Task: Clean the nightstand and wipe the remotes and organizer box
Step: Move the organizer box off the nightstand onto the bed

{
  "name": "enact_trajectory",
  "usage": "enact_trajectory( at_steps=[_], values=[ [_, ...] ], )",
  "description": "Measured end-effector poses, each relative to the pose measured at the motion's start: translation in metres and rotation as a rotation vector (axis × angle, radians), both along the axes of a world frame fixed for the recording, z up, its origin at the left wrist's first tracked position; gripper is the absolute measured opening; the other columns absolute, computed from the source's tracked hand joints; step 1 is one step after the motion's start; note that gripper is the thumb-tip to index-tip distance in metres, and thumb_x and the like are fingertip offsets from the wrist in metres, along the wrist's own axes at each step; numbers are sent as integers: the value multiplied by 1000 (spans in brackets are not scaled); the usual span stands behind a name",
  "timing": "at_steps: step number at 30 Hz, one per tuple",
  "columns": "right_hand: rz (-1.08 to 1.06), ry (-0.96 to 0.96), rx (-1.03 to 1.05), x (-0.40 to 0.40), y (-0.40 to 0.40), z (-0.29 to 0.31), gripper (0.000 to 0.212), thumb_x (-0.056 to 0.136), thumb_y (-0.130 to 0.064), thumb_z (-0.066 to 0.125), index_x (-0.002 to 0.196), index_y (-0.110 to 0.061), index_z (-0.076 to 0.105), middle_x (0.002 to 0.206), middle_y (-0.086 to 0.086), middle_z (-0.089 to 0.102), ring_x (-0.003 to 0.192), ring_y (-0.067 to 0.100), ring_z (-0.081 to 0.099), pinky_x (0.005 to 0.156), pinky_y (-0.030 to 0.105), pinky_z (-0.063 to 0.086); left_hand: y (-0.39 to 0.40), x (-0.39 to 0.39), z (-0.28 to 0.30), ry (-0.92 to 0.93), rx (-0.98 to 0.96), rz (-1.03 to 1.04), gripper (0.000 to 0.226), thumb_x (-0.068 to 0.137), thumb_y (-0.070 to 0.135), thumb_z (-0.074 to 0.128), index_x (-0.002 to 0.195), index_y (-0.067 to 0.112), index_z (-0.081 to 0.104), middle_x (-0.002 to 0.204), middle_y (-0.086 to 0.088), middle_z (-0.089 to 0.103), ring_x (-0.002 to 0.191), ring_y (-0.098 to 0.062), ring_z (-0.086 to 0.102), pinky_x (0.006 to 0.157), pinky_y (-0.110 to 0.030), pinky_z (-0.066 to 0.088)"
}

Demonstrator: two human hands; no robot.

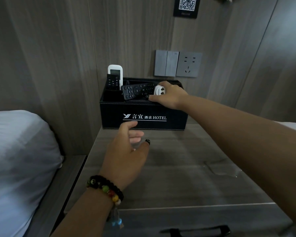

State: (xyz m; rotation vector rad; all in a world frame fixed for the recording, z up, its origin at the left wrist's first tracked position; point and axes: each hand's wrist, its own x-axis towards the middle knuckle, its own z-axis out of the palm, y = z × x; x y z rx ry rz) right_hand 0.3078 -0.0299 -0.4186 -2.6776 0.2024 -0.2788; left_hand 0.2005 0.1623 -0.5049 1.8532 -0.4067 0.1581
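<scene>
Fingers of the right hand (167, 95) curl around a white plug adapter (159, 90) inside the organizer box (143, 117), beside the long black remote (138, 91), likely emptying it for wiping. Nearer, the left hand (126, 149) hovers slack, grasping nothing, above the nightstand (186, 168).
</scene>
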Motion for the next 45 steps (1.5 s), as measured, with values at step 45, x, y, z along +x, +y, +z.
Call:
enact_trajectory(
  at_steps=[45],
  values=[
    [378, -843, -52, -145, 25, -38, 34, 86, -37, 62, 110, -14, 64, 108, -7, 58, 106, 15, 53, 96, 38, 39, 81, 22, 10, 410, -524, 165, 102, 50, 58, 76, 141, 25, 43, 128, -3, 61, 110, -25, 63, 89, -44, 52]
  ],
)
